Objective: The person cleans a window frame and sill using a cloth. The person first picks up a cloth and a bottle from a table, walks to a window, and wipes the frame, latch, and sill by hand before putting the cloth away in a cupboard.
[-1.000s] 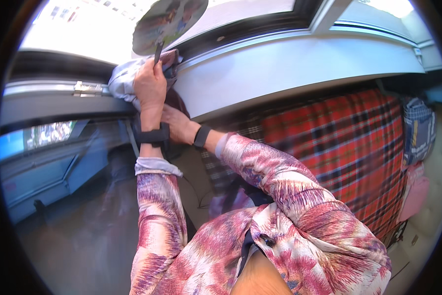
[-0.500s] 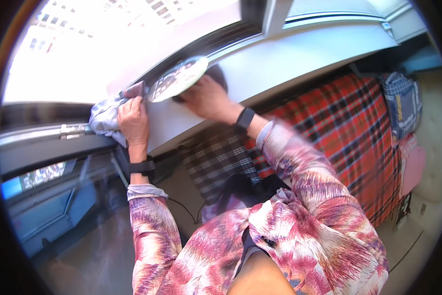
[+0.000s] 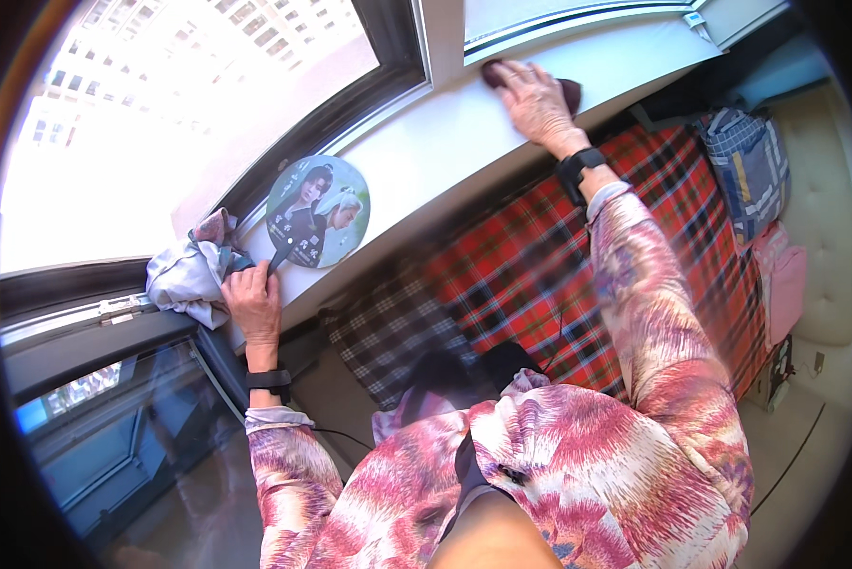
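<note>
My left hand (image 3: 252, 302) is closed at the dark handle of a round hand fan (image 3: 336, 223), which lies on the white windowsill (image 3: 416, 156). Two illustrated figures decorate the fan's disc. A crumpled pale cloth (image 3: 184, 284) is bunched beside that hand, against the window frame. Farther right along the sill, my right hand (image 3: 537, 106) presses down on a dark maroon cloth (image 3: 570, 93), its fingers over the cloth, which shows at both sides.
An open window sash (image 3: 113, 370) with a dark frame stands at the left. Below the sill lies a red plaid bed cover (image 3: 540, 256), with a darker checked cloth (image 3: 397, 327) beside it. A folded blue-grey plaid bundle (image 3: 748, 175) and a pink one (image 3: 781, 284) rest at the far right.
The fan has gone from a raised, tilted position to lying on the sill. My right hand has slid the maroon cloth rightward along the sill, away from the fan.
</note>
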Motion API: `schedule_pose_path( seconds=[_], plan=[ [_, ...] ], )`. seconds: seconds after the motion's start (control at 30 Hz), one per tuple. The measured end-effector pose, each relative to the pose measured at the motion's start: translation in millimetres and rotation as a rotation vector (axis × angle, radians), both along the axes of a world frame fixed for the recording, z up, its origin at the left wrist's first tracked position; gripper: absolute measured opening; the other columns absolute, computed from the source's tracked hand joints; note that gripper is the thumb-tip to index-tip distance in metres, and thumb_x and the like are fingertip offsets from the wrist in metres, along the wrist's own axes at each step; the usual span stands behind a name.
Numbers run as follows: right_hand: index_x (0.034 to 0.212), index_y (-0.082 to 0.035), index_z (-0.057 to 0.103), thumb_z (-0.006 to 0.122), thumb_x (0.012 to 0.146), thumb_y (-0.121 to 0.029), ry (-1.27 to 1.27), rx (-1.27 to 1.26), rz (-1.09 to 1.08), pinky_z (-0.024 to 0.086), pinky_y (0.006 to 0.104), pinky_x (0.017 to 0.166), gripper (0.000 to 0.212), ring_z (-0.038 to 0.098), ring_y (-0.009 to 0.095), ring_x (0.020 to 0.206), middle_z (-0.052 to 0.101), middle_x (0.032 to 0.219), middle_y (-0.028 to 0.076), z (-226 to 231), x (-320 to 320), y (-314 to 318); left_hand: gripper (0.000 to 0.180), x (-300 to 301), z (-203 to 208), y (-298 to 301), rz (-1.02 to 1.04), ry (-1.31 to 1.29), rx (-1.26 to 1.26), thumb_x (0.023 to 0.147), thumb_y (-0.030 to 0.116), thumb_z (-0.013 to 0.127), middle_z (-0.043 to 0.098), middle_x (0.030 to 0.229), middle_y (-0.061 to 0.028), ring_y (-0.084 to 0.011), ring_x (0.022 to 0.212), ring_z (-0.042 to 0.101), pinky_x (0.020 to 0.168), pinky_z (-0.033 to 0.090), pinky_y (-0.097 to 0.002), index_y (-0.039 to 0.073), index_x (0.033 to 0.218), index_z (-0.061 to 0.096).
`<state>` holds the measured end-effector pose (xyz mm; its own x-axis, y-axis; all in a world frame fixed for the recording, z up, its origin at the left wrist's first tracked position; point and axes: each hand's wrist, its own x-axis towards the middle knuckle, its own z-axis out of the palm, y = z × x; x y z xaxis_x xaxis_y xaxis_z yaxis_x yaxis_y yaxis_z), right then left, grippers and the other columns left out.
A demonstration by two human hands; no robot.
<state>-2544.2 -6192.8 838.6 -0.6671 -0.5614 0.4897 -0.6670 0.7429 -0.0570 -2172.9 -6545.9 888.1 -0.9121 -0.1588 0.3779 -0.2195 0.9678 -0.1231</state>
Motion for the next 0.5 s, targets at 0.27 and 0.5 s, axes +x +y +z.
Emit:
schedule_pose_path(
  seconds=[0.27,0.5],
  plan=[
    [0.134,-0.022,0.044,0.040,0.092,-0.038,-0.139,0.038,-0.361,0.027,0.0482,0.105,0.045,0.035,0.036,0.125,0.041,0.139,0.002,-1.1,-75.8,65.6,0.027,-17.6,5.1,5.6,-0.140,-0.049,0.122,0.073,0.008,0.064,0.055,0.080,-0.0073,-0.0258,0.081,0.052,0.081,0.040,-0.0385,0.008,0.099,0.060],
    [0.136,-0.021,0.040,0.036,0.093,-0.041,-0.192,0.010,-0.518,0.020,0.0489,0.108,0.048,0.029,0.038,0.129,0.037,0.142,0.003,1.5,-122.9,99.6,0.032,-22.2,16.6,-15.2,0.035,-0.140,0.226,0.076,0.007,0.063,0.058,0.100,-0.0105,-0.0287,0.094,0.053,0.084,0.040,-0.0388,0.006,0.107,0.058]
  ],
)
